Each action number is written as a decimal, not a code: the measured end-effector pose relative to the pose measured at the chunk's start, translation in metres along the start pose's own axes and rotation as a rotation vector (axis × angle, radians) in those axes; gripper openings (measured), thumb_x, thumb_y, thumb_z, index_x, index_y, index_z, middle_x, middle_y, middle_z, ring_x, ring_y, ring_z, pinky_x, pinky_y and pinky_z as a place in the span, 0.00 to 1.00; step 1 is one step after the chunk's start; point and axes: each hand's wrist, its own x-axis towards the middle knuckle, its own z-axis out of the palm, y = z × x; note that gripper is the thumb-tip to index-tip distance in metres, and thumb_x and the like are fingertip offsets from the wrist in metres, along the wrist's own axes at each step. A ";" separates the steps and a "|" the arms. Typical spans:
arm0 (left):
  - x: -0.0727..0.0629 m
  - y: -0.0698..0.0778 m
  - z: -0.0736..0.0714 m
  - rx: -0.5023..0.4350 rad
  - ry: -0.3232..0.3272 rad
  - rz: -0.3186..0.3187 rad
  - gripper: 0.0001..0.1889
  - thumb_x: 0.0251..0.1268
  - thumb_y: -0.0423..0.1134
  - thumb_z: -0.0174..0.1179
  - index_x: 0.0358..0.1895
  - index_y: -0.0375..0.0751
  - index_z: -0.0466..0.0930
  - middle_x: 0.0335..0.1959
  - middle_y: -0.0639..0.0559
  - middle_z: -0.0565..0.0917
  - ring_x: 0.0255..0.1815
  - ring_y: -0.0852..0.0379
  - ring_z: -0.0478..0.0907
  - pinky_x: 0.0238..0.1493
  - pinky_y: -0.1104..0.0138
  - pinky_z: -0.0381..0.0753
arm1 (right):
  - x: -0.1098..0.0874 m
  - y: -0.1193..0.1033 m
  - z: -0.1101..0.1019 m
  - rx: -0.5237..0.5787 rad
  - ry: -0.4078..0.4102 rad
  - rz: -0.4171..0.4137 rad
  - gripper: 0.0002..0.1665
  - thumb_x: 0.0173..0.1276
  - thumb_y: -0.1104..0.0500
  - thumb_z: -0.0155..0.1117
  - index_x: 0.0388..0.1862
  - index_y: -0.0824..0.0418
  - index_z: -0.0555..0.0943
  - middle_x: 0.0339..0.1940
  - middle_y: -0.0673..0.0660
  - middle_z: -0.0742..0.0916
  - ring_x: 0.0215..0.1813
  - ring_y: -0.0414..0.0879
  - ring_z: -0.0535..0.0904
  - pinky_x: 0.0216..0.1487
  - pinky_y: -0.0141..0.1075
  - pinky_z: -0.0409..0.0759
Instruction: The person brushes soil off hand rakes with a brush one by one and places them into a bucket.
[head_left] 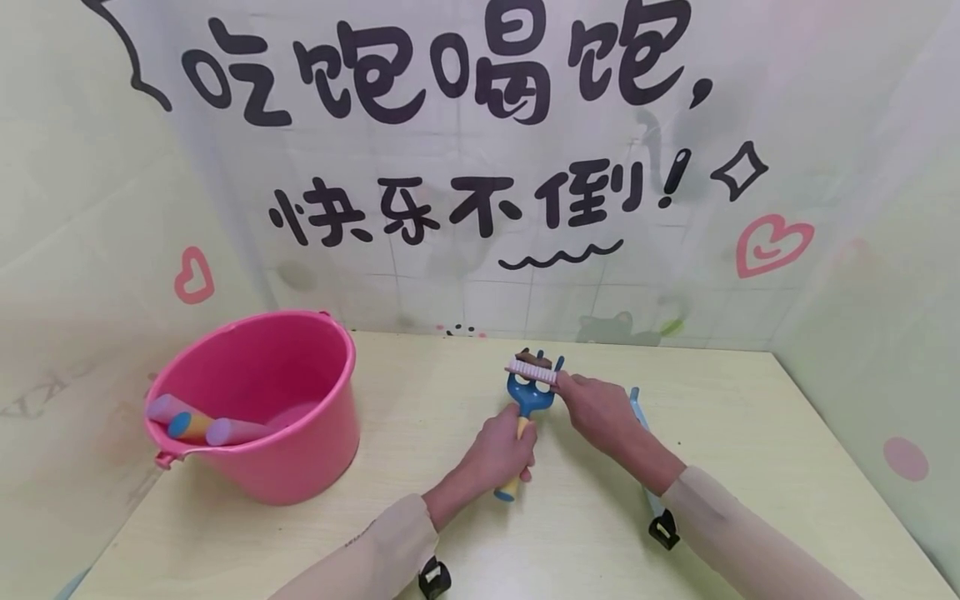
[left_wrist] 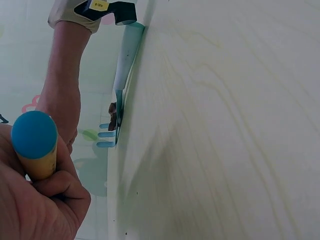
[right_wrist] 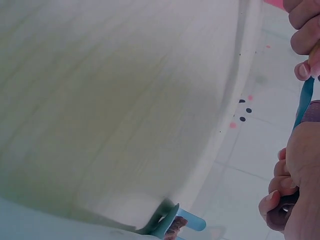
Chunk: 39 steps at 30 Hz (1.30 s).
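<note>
My left hand (head_left: 498, 450) grips the yellow handle of a small blue garden hand rake (head_left: 530, 400), its tines pointing away from me. In the left wrist view, the handle's round blue end (left_wrist: 34, 135) sticks out of the fist. My right hand (head_left: 600, 417) holds a brush (head_left: 534, 372) with pale bristles across the rake's tines. Brown material (head_left: 536, 360) shows just beyond the bristles. The brush's dark brown grip (right_wrist: 284, 212) lies within the curled right fingers. Under the right forearm, a second hand rake (left_wrist: 131, 55) with a light blue handle lies on the table.
A pink bucket (head_left: 326, 425) stands at the left, with several purple and yellow handles (head_left: 232, 432) leaning at its near rim. A brown lump (left_wrist: 113, 117) sits at the second rake's tines. Printed sheeting (head_left: 480, 283) rises behind the pale wooden table (head_left: 420, 375).
</note>
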 end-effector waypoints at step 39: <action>-0.002 0.013 -0.003 -0.079 -0.014 -0.020 0.07 0.81 0.37 0.50 0.47 0.35 0.68 0.21 0.49 0.75 0.12 0.58 0.73 0.15 0.71 0.71 | 0.002 0.007 -0.014 -0.033 0.076 -0.011 0.23 0.61 0.74 0.70 0.53 0.59 0.78 0.18 0.54 0.73 0.15 0.46 0.64 0.13 0.35 0.65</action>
